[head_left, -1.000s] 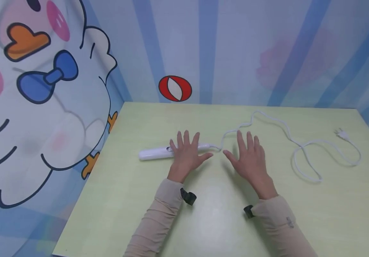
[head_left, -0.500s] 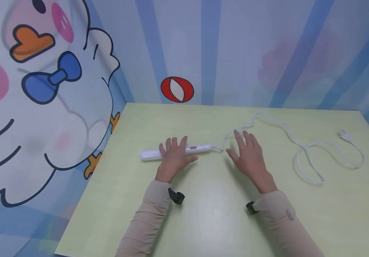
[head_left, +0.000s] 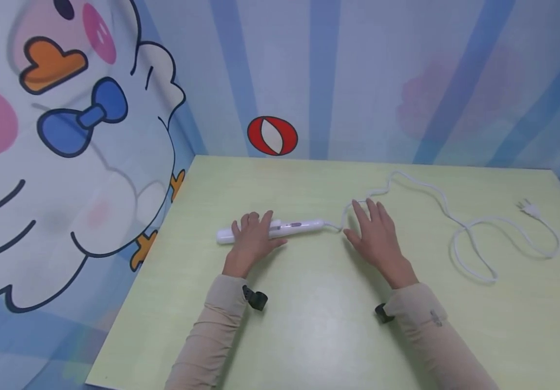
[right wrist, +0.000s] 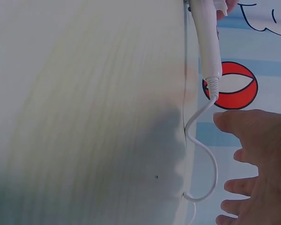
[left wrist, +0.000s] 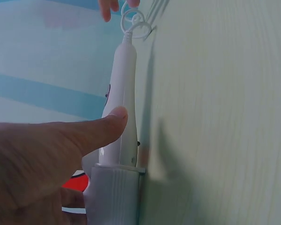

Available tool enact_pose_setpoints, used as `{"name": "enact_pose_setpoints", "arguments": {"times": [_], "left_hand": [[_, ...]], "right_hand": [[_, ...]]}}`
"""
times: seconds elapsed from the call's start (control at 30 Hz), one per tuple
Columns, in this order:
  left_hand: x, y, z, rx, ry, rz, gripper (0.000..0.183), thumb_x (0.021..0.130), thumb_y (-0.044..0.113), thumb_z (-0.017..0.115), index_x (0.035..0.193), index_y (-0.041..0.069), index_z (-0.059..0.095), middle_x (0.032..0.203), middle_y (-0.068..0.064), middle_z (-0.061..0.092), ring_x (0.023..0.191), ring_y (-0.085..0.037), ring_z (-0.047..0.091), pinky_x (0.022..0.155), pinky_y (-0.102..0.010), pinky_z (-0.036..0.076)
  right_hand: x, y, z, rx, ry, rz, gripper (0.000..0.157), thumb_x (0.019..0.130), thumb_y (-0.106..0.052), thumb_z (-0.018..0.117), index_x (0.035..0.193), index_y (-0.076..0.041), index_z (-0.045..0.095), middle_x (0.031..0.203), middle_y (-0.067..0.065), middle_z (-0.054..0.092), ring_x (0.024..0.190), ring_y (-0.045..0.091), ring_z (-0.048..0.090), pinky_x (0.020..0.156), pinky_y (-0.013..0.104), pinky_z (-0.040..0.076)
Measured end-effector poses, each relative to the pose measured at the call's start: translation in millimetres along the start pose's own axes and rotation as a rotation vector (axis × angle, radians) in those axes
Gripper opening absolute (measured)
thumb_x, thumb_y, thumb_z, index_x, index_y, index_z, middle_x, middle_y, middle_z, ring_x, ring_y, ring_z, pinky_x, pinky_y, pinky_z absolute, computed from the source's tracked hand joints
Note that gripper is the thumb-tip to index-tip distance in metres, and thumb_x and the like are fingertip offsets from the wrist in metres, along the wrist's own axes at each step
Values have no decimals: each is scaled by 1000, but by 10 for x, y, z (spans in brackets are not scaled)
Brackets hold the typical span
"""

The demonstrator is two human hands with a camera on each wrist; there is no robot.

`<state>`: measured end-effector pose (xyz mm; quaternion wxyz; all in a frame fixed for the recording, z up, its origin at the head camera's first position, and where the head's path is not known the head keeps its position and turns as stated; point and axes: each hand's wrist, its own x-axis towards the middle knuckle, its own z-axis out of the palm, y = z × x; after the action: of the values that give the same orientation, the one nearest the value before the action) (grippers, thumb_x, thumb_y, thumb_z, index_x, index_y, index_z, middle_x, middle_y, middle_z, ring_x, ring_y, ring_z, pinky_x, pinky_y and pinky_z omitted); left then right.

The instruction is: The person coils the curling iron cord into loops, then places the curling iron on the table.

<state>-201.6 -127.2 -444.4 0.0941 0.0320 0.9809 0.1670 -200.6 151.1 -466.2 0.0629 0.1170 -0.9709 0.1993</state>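
A white hair styling iron with a small switch lies on the table, its cord leaving the right end. My left hand is over its middle-left part, fingers on the far side and thumb on the near side. In the left wrist view the thumb crosses in front of the iron's handle; firm contact cannot be made out. My right hand, fingers spread and relaxed, hovers by the white cord and holds nothing. In the right wrist view its thumb is near the cord's start.
The cord loops over the right side of the pale yellow-green table and ends in a two-pin plug. Behind the table stands a blue striped backdrop with a printed ball, and a cartoon bird is printed at the left.
My left hand has slid leftward along the iron and its fingers have bent, uncovering the switch. The right hand has stayed nearly in place, its fingers a little lower. The iron lies still.
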Motion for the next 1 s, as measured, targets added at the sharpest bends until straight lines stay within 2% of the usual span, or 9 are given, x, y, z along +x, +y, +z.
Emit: {"name": "enact_pose_setpoints", "arguments": {"times": [0.17,0.43,0.73,1.0], "left_hand": [[6,-60,3,4,-24,5,73,87,49,64,146,17,35,143,-19,37,137,-39,27,112,-61,6],[6,-126,-12,32,-25,22,66,88,48,64,141,15,42,128,-18,45,123,-38,40,110,-58,15],[46,-186,-8,35,-18,36,51,89,42,65,132,18,52,115,-14,49,107,-32,46,106,-54,23],[103,-253,-21,24,-26,67,51,88,42,65,131,18,53,118,-12,51,108,-31,47,103,-54,25]], "right_hand": [[46,5,28,-19,-6,-19,66,92,-28,60,147,-5,31,151,29,23,139,52,19,109,62,22],[129,7,69,-62,74,-94,57,90,-18,61,142,-3,41,147,30,33,134,52,29,106,60,29],[237,-3,110,-75,50,-89,49,90,-11,58,137,-4,47,140,25,44,134,46,33,108,63,22],[340,75,133,-59,160,-168,34,84,6,55,118,5,60,115,27,56,112,45,52,99,53,39]]}}
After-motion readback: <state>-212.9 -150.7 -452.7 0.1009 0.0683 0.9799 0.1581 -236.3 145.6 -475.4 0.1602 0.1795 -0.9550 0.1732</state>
